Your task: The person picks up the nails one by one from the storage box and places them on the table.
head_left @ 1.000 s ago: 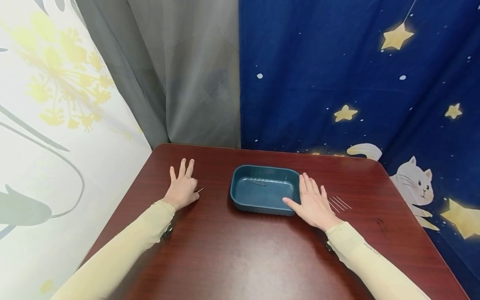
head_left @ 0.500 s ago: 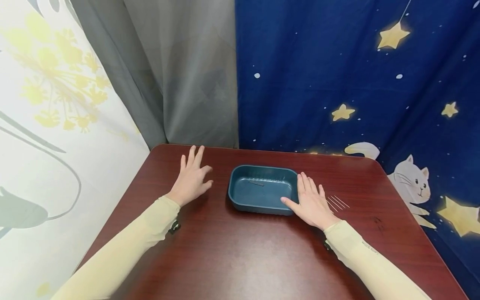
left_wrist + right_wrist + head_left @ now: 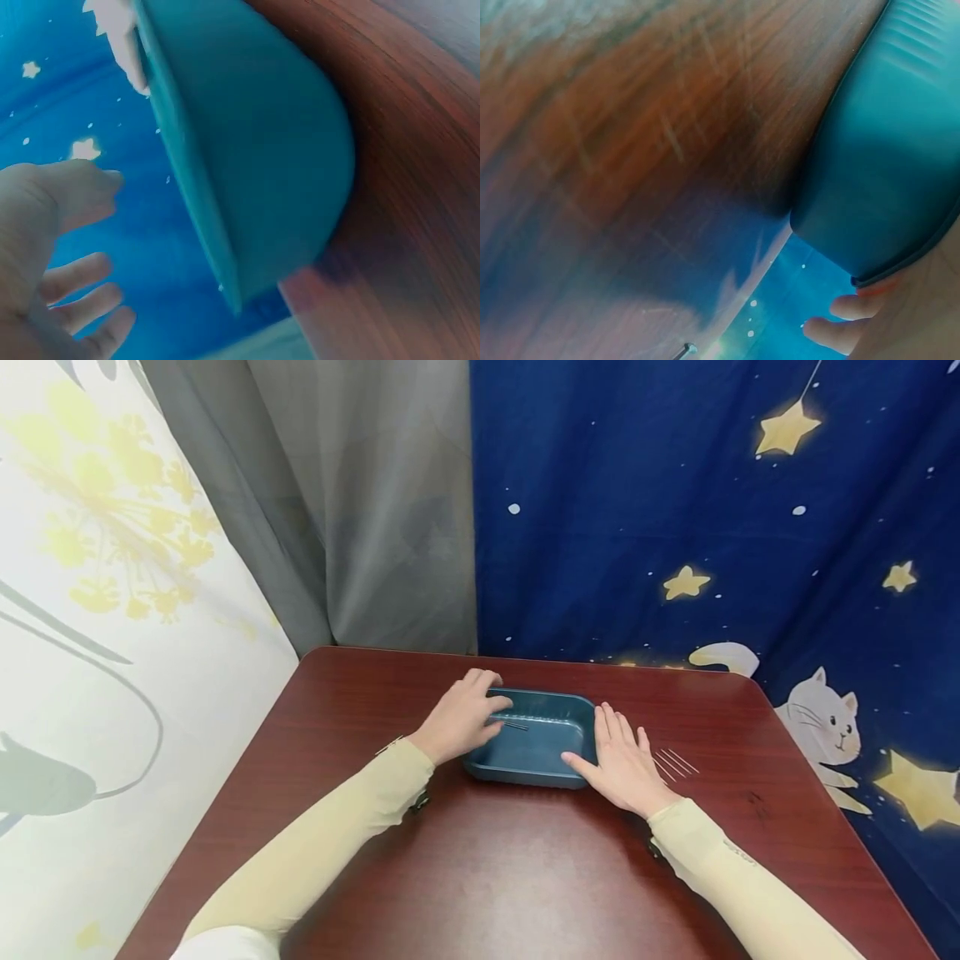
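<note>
My left hand [image 3: 461, 714] is over the left end of a dark teal plastic bin [image 3: 525, 777]. Its thumb and index tip look apart in the head view; in the left wrist view the hand [image 3: 52, 247] spreads three fingers below the thumb. Whether a nail lies between its fingertips is hidden. Thin dark nails [image 3: 516, 726] lie on the bin's floor, just beyond the left fingertips. At the bin's right end, my right hand [image 3: 622, 764] rests its straight fingers along the wall, thumb over the near rim. Several loose nails [image 3: 675, 764] lie side by side right of it.
The reddish-brown wooden table [image 3: 510, 877] carries the bin near its middle. A dark mark [image 3: 757, 806] shows on the table at the right. Behind the far edge hang a grey curtain [image 3: 397, 510] and a blue starry one [image 3: 600, 510].
My left hand, which pinched a thin nail at the left a second ago, has lifted and moved right to the bin. The right hand has stayed at the bin's right end.
</note>
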`<action>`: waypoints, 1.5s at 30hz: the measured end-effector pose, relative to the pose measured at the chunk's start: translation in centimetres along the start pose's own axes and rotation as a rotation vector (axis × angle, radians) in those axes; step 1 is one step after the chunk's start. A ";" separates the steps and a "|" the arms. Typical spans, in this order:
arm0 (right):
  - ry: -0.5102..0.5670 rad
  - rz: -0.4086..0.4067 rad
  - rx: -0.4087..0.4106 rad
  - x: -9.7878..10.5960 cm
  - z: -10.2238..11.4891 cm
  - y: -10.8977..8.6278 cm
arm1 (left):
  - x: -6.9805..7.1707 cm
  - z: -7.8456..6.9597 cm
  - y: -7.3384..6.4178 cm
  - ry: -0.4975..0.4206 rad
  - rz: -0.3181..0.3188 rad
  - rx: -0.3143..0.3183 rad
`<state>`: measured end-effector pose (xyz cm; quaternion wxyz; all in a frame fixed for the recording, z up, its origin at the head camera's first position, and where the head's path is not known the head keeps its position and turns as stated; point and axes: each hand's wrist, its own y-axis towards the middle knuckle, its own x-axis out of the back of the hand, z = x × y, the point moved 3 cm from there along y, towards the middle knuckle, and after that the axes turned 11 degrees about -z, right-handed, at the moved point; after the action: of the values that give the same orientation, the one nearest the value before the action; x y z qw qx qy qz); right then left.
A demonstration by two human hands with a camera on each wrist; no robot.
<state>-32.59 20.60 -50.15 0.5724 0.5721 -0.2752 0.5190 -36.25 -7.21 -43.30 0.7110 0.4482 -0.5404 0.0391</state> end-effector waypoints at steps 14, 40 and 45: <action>-0.009 -0.011 0.013 0.2 0.0 0.4 | -6.3 -1.1 2.5 0.105 0.296 0.047; -0.004 0.007 -0.004 -0.3 0.0 0.3 | -9.2 -0.7 1.9 0.107 0.441 0.133; 0.004 0.029 -0.015 -0.3 0.0 0.2 | -9.1 -0.9 1.7 0.085 0.471 0.139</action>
<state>-32.84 20.54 -50.36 0.5698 0.5626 -0.2863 0.5262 -40.29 -1.69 -49.61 0.6718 0.3556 -0.5957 0.2595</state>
